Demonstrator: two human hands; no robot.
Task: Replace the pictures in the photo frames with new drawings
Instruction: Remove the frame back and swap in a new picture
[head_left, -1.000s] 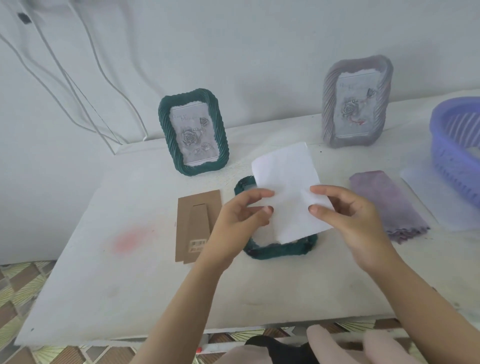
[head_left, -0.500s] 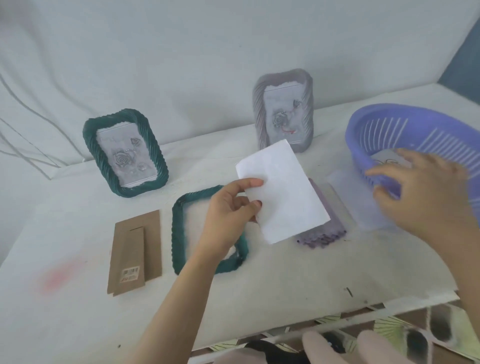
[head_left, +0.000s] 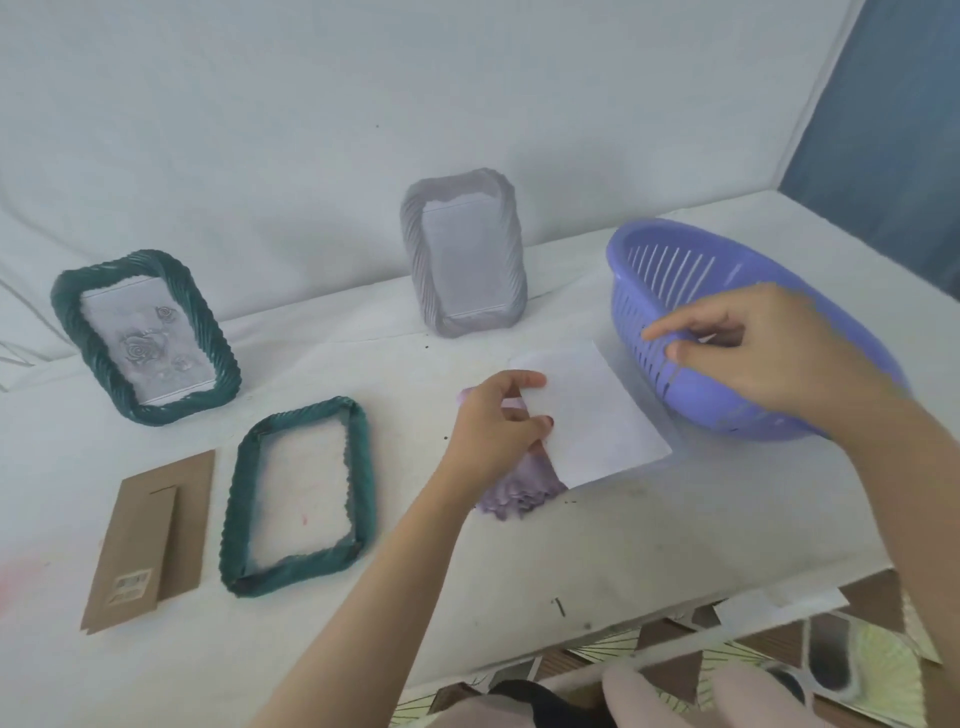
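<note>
White paper sheet (head_left: 602, 421), pinched at its left edge between thumb and fingers of the left hand (head_left: 493, 436), just right of centre frame, lower corner over a crumpled purple cloth (head_left: 524, 493) on the pale table (head_left: 649, 545). Blank on the visible side; impossible to tell whether old picture or new drawing. Right hand (head_left: 779, 358) well apart from it, at right of frame, hovering over the purple basket (head_left: 636, 306), forefinger stretched out, thumb apart from it, nothing visibly held, though blurred.

Left of centre: green frame (head_left: 362, 467) lying flat and emptied, bare table visible through its opening. Just to its left, brown cardboard backing (head_left: 156, 535), also flat. Upper left: second green frame (head_left: 228, 364), upright, rose print inside. Upper centre: grey frame (head_left: 413, 249), upright, pale insert, detail too faint to read.

Probably mid-swap on the flat frame: backing off, opening bare, one sheet in hand, a reach toward the basket, perhaps for a new drawing, perhaps to drop off an old picture. Basket contents mostly hidden behind the hand.

Next, as a judgement only: bring the new drawing over the flat frame's opening, square to the edges, drawn side toward the front; then lay the backing on top and press home. Calls for a light pinch to avoid creasing thin paper, and both hands for alignment. Two upright frames apparently not yet done.
</note>
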